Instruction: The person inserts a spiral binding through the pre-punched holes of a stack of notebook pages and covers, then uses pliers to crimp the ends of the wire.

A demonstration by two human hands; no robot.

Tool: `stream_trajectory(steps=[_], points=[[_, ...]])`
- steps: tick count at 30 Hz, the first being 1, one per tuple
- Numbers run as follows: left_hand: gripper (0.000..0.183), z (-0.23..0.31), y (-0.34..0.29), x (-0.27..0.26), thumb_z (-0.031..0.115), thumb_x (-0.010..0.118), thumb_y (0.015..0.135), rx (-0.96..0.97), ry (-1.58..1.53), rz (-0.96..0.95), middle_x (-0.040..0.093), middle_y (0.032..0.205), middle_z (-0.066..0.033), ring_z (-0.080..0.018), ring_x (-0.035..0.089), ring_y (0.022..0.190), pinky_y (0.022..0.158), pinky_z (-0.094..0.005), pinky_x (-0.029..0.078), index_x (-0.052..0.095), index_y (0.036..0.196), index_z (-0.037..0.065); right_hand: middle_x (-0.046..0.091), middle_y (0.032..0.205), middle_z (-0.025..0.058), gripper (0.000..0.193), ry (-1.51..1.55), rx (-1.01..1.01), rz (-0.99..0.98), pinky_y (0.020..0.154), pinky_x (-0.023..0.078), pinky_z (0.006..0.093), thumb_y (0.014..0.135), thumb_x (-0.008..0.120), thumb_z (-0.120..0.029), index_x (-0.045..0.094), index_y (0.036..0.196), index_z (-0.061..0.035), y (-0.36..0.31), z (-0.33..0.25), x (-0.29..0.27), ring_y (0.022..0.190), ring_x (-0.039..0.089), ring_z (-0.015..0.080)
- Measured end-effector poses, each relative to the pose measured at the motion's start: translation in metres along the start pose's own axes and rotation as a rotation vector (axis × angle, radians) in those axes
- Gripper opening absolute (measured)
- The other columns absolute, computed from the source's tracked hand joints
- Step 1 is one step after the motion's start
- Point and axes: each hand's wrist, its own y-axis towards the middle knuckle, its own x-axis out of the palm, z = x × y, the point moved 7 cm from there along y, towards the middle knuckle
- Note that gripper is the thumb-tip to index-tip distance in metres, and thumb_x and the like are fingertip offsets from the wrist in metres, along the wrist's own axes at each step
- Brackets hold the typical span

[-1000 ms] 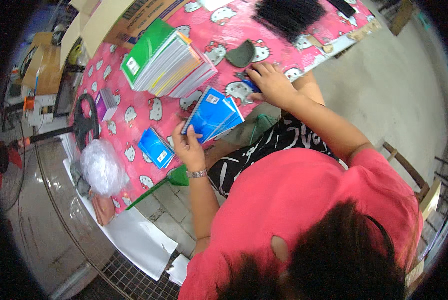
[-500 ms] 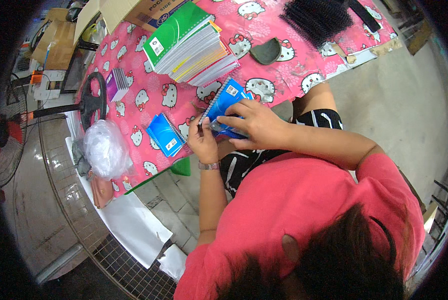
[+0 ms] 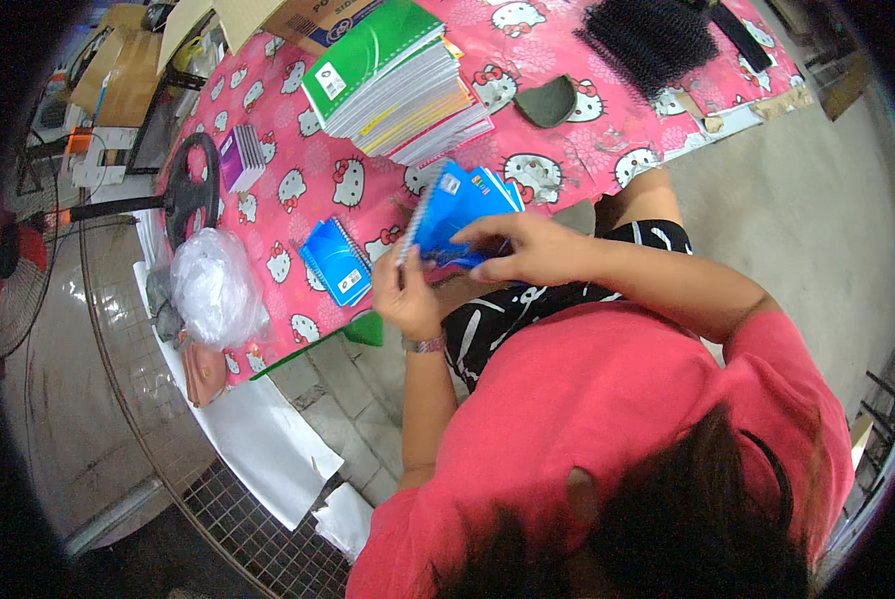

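Observation:
A blue spiral notebook (image 3: pixel 449 212) is tilted up at the table's near edge, with more blue covers fanned out behind it. My left hand (image 3: pixel 408 299) pinches the lower end of its wire spine between thumb and fingers. Over the lower part of the cover, my right hand (image 3: pixel 539 248) curls around a small dark-tipped pair of pliers (image 3: pixel 436 256), mostly hidden by fingers and blurred. Left of my hands, a small stack of blue spiral notebooks (image 3: pixel 338 262) lies on the table.
A tall pile of notebooks with a green cover (image 3: pixel 373 62) stands at the back. Beyond it is a cardboard box (image 3: pixel 318 22). Black wire coils (image 3: pixel 647 45), a dark curved dish (image 3: pixel 547 103), purple notebooks (image 3: pixel 243 160) and a plastic bag (image 3: pixel 216 290) rest on the pink tablecloth (image 3: pixel 298 225).
The notebook has opened out a little, showing more blue covers at its right. My right hand has shifted slightly right, its fingers spreading wider. My left hand stays at the spine.

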Motion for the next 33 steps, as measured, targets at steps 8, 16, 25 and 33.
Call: stream_trajectory(steps=[8,16,25,33], points=[[0.020,-0.145,-0.035,-0.102,0.006,0.062,0.089,-0.780,-0.355,0.578,0.064,0.091,-0.0098,-0.0168,0.062,0.067,0.051,-0.0276,0.051,0.057,0.106,-0.002,0.058,0.114,0.0144,0.045,-1.004,-0.181,0.269,0.094,0.044,0.0437,0.071,0.072,-0.017,0.061,0.113,-0.0065,-0.035,0.030,-0.108,0.108,0.055,0.0351],[0.025,-0.068,0.007,-0.053,0.012,0.067,0.079,-0.101,0.572,0.259,0.061,0.106,-0.0153,-0.0333,0.055,0.102,0.092,-0.0462,0.044,0.064,0.101,0.002,0.061,0.096,0.0149,0.024,-1.378,-0.176,0.987,0.080,0.050,0.0432,0.081,0.064,-0.024,0.064,0.096,-0.0051,-0.011,0.015,-0.250,0.091,0.060,0.0347],[0.028,0.036,-0.005,0.079,0.017,0.070,0.078,0.352,0.354,-0.556,0.062,0.108,-0.0092,-0.0313,0.056,0.099,0.084,-0.0427,0.047,0.063,0.105,0.008,0.064,0.093,0.0162,0.016,-1.465,0.147,0.833,0.078,0.054,0.0412,0.083,0.055,-0.014,0.065,0.091,-0.0047,0.025,0.056,-0.269,0.091,0.064,0.0325],[0.022,0.051,0.030,0.050,0.007,0.058,0.084,0.320,0.198,-0.626,0.065,0.097,-0.0124,-0.0314,0.060,0.094,0.084,-0.0432,0.047,0.062,0.105,0.006,0.060,0.087,0.0182,0.020,-1.095,0.015,0.904,0.075,0.050,0.0435,0.078,0.059,-0.014,0.067,0.095,-0.0069,0.009,0.032,-0.289,0.081,0.059,0.0363]])
